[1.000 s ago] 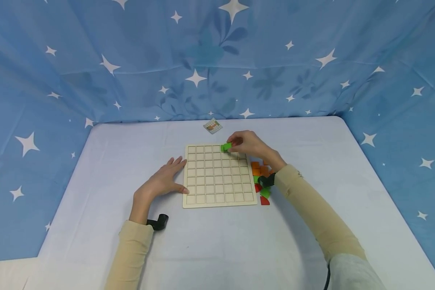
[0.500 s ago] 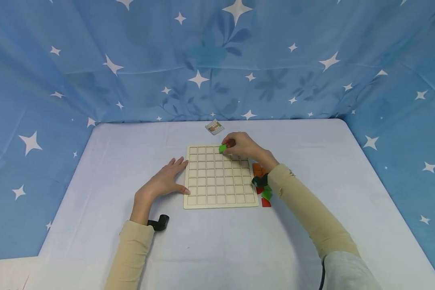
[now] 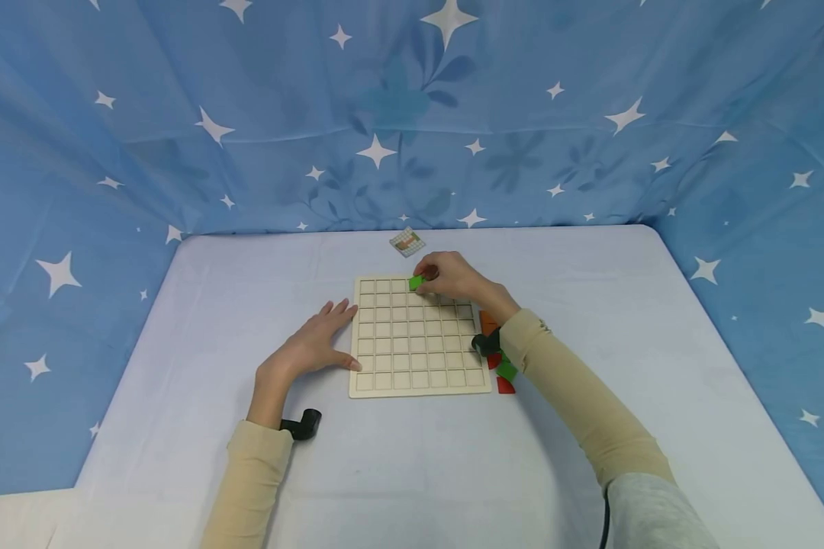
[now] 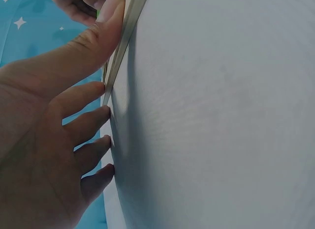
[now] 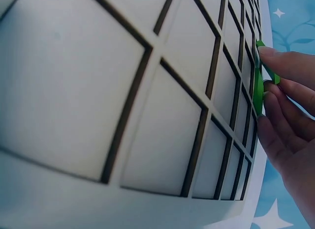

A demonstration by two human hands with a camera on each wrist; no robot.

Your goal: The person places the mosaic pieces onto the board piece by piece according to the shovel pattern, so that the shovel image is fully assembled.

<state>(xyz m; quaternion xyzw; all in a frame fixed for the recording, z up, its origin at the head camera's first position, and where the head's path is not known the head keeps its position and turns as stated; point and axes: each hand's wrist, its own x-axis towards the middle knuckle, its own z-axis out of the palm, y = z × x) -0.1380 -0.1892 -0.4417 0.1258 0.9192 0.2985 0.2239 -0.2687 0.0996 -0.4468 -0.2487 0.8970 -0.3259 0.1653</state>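
Our right hand (image 3: pixel 456 276) pinches a green tile (image 3: pixel 415 283) at the far row of the grid board (image 3: pixel 400 347); our spread left hand (image 3: pixel 309 343) touches its side; beyond lies a card (image 3: pixel 407 242), print illegible.

In the head view, the black wrist camera (image 3: pixel 487 343) and right sleeve (image 3: pixel 584 404) partly hid the loose pieces (image 3: pixel 506 371) — their count could not be told. The right hand (image 3: pixel 451 275) covered part of the green piece (image 3: pixel 415 284). The card's (image 3: pixel 407 242) print was too small to read — and the right wrist view cropped the board (image 5: pixel 172 121).
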